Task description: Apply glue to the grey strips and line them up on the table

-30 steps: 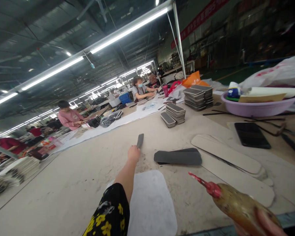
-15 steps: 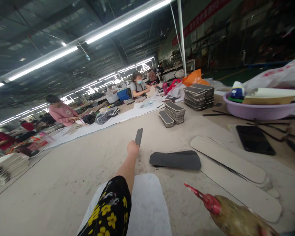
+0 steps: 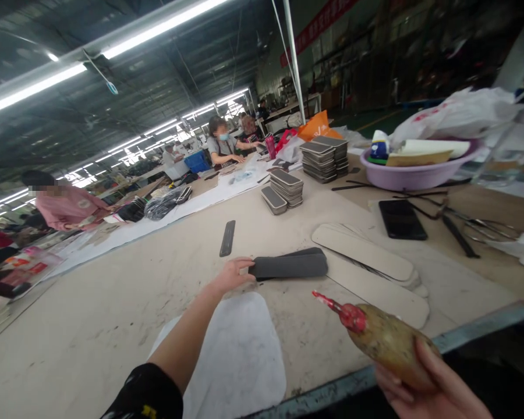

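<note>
Right hand (image 3: 423, 375): closed around the body of a brownish bottle (image 3: 390, 343), its red nozzle (image 3: 334, 305) directed up and to the left, above the near part of the worktop (image 3: 135, 314). A pale sheet (image 3: 236, 355) lies flat at the near side, partly covered by the forearm. Left hand (image 3: 231, 276): thumb and fingers extended to the left end of the upper dark strip (image 3: 290, 266); whether they are closed on it cannot be determined. That strip rests on a second dark piece (image 3: 312, 252), set slightly askew beneath it. To the right, long beige pieces (image 3: 367, 250) lie fanned and overlapping, one adjoining the dark strips. Beyond the left hand, a single dark strip (image 3: 227, 238) lies flat and apart. Progress, as judged from this layout: one strip appears to have been set out separately; at least the two overlapped dark pieces are left. No applied coating can be made out on either exposed dark surface. Farther back are a black phone (image 3: 402, 220), low stacks of light-edged pieces (image 3: 287, 189), taller stacks (image 3: 321, 163) and a purple basin (image 3: 413, 176). Co-workers in pink (image 3: 72, 206) and grey (image 3: 227, 148) occupy the far side.
</note>
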Demonstrator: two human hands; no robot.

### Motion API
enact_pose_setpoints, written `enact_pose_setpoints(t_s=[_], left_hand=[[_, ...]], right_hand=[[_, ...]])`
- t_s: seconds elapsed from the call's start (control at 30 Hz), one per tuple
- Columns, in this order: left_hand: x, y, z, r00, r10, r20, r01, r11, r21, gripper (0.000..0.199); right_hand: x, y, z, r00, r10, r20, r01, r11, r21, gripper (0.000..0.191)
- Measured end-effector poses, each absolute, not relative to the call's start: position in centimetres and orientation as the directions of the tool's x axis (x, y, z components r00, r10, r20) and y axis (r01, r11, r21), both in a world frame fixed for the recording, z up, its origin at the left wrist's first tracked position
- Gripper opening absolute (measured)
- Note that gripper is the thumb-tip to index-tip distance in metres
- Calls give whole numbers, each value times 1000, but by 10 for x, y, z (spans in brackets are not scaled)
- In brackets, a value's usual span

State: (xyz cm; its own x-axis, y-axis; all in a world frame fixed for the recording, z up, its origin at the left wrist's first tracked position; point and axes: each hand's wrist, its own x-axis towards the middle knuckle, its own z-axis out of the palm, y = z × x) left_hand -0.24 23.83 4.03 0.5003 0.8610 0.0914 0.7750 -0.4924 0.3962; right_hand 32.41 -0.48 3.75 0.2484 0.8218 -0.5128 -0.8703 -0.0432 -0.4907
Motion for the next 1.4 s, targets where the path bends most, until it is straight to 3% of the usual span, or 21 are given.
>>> enact_pose_setpoints(t_s=[0.17,0.37,0.53,0.7,0.87,0.97,1.13,1.3,1.4], left_hand=[[0,238,30,655,742,141,716,-670,196,29],[3,239,36,701,695,163,676,-719,161,23],[10,223,55,620,737,269,743,-661,101,30],[10,151,75,572,668,477,782,-619,-72,20],[0,47,50,591,682,431,775,-629,-67,13],[0,9,23,585,714,386,777,-630,-12,13],[4,-7,-4,512,757,406,784,-605,138,12],[4,-6,-7,510,742,436,748,-632,201,13],[4,-6,-6,530,729,433,732,-651,200,16]], right_hand=[[322,-4,52,230,812,-536,-899,-33,-436,31],[322,-5,47,255,853,-455,-886,18,-463,30],[324,-5,42,256,878,-404,-870,27,-492,33],[325,-6,46,281,889,-362,-846,51,-531,33],[320,-11,41,275,907,-319,-784,20,-620,35],[309,-14,30,276,923,-267,-638,-32,-770,44],[282,-20,16,282,959,-33,-170,16,-985,48],[263,-25,9,166,948,273,285,219,-933,43],[255,-27,9,34,911,410,424,359,-832,38]])
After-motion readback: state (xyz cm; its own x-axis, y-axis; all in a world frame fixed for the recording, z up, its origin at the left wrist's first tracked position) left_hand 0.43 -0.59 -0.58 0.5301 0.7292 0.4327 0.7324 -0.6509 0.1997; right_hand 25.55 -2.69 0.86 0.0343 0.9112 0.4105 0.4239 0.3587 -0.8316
